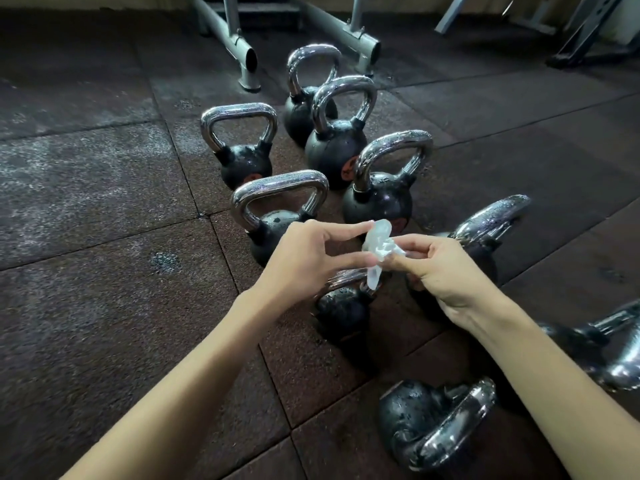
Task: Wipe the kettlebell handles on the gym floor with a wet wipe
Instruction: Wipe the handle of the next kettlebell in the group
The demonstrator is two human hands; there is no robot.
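Observation:
A crumpled white wet wipe hangs in the air between both hands. My left hand pinches its left side with fingertips, and my right hand pinches its right side. Below them several black kettlebells with chrome handles stand on the rubber floor: one just beyond my left hand, one behind the wipe, one directly under the hands and partly hidden. Another is partly covered by my right hand. One lies tipped on its side near my right forearm.
More kettlebells stand further back. Chrome handles of others show at the right edge. White metal rack feet stand on the floor at the back. Dark rubber floor tiles spread to the left.

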